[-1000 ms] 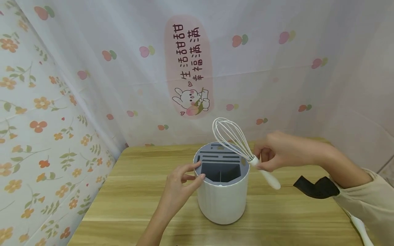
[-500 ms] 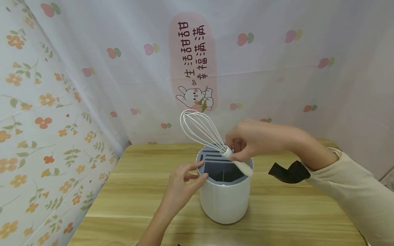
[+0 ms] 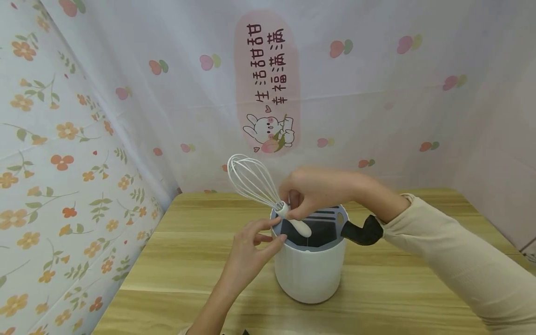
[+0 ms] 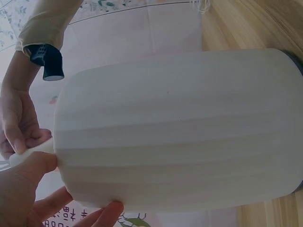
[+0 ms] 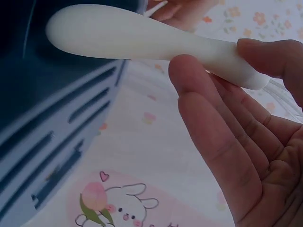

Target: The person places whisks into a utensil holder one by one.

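With the white holder [image 3: 307, 275] as our clock face in the head view, its far side being 12 o'clock, our right hand [image 3: 315, 190] is pinching the white whisk [image 3: 283, 210] with thumb and fingers, near the place where its handle [image 3: 301, 228] is meeting the wires. The whisk is lying slantwise: its wires are pointing to 10 o'clock, beyond the rim, and its handle end is hanging over the large opening [image 3: 324, 232], toward 4 o'clock. Our left hand [image 3: 250, 246] is gripping the rim between 8 and 10 o'clock, seemingly steadying the holder on the table [image 3: 201, 260]. We are judging that we are now aligning the whisk, handle first, with this opening. The next move is probably calling for turning the handle downward and lowering it inside.
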Available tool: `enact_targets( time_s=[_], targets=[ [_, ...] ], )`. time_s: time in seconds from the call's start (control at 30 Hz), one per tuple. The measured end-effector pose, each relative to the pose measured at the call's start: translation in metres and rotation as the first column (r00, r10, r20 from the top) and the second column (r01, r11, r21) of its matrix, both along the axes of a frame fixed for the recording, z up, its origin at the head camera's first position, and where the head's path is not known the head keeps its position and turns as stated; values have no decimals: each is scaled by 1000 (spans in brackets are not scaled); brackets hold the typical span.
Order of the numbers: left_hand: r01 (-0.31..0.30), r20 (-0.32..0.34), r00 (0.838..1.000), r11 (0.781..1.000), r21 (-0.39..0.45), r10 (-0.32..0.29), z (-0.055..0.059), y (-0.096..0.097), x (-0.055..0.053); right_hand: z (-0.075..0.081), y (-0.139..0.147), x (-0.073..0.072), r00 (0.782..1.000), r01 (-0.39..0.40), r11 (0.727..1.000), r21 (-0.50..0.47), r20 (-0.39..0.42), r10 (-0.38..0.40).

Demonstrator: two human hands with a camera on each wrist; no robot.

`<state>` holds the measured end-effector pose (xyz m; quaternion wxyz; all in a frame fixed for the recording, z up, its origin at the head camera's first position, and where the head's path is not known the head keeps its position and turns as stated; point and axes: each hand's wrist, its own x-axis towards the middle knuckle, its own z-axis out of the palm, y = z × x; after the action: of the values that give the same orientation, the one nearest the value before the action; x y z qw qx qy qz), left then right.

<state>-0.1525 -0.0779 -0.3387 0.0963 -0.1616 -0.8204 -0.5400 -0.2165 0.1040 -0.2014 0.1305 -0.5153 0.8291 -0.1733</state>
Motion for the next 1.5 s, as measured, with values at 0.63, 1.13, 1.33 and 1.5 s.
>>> enact_targets(
  time_s=[0.63,1.13,1.33,1.5],
  targets=[
    [-4,-2,1000,1000,-9,4,0,0,0,-22,-11,-18,989,-56,991,122,145,38],
    [-31,4,999,999,-19,31,2,2,2,-24,-24,-14,977,7,979,203,206,-50],
    [-28,1,1000,1000,-14,28,1,2,1,-26,-21,-15,971,-1,982,188,236,-44],
    [-21,-8,1000,1000,-20,21,1,2,1,-27,-16,-16,972,-3,985,171,230,-36]
  ],
)
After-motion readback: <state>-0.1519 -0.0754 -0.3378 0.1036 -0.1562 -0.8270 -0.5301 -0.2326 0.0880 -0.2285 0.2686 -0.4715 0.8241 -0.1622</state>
